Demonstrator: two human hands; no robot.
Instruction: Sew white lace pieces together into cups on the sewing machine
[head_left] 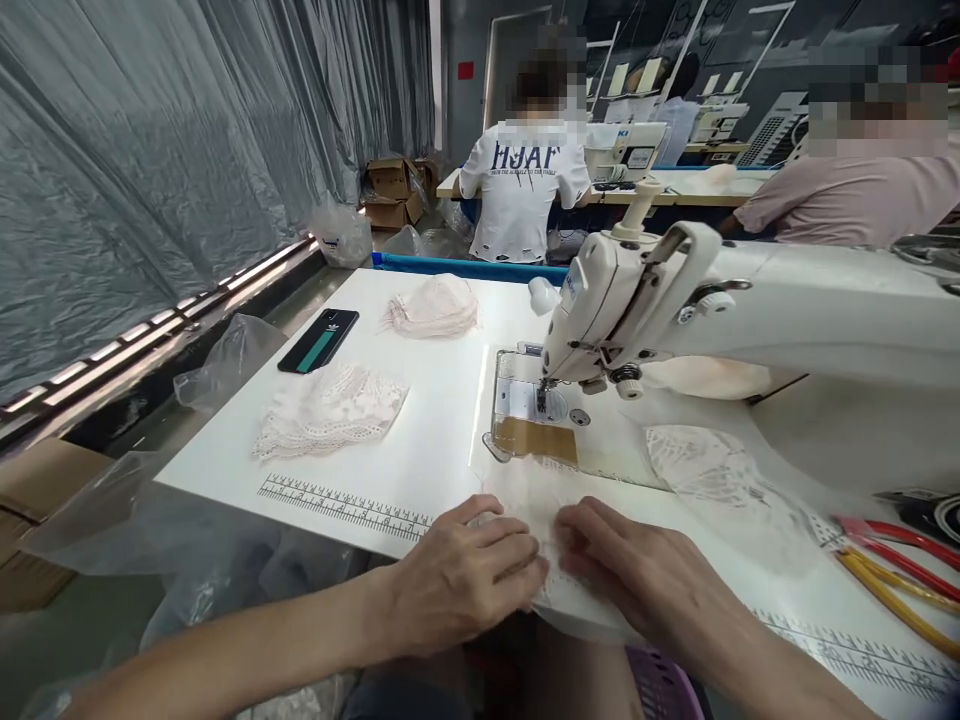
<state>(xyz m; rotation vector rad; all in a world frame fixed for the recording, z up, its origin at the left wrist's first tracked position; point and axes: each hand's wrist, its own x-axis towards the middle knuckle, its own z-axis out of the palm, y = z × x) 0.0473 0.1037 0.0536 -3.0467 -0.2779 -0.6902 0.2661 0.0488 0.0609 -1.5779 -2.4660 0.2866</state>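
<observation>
At the table's near edge: the left hand and right hand lie palm down, fingertips almost meeting on a pale lace piece.
Left hand: fingers loosely bent, tips pressing the lace; the thumb is hidden, so I cannot tell whether it pinches the cloth.
Right hand: much the same (knuckles up, fingers curved), tips on the lace; any grip beneath is out of sight.
Lace piece: flat on the white table, overhanging its front edge a little, just in front of the needle plate.
Sewing machine: white, its head above the presser foot, with a brown patch on the bed beside it.
Left of the machine: a stack of lace, a second pinkish stack farther back, and a dark phone between them, near the table's left edge.
Printed ruler: along the front edge, left of the hands.
Right side: more lace on the bed, and tools with red and yellow handles.
Background: a person in a white shirt and a person in a pink shirt at other machines; cardboard boxes by the grey plastic sheeting.
</observation>
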